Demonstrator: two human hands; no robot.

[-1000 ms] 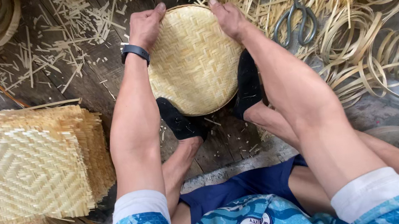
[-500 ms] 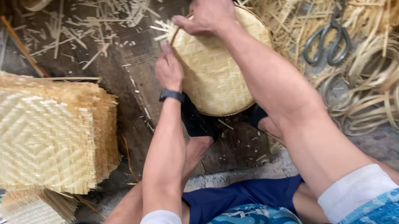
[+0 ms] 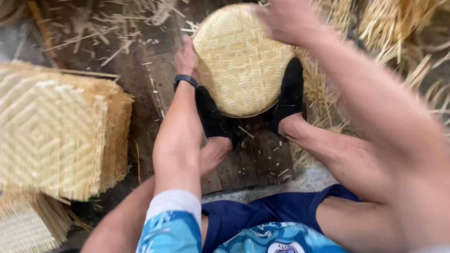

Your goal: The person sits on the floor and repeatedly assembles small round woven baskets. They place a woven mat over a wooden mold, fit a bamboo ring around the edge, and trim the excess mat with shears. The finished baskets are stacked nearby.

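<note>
Between the two black-socked feet (image 3: 210, 114), on dark wooden floor boards (image 3: 149, 84), sits a round woven bamboo tray (image 3: 240, 59), pinned at both sides by the feet. L hand (image 3: 188, 56) rests against tray's left rim, fingers curled on the edge, black wristband (image 3: 184, 81) just below. R hand (image 3: 285, 10) is blurred, raised over tray's upper right rim, fingers spread, holding nothing; can't tell if it touches. Left of the legs: stack of square woven mats (image 3: 38, 128), w/ a smaller stack (image 3: 17, 229) nearer. Loose bamboo strips (image 3: 424, 25) piled at right, scraps strewn across boards beyond tray.
</note>
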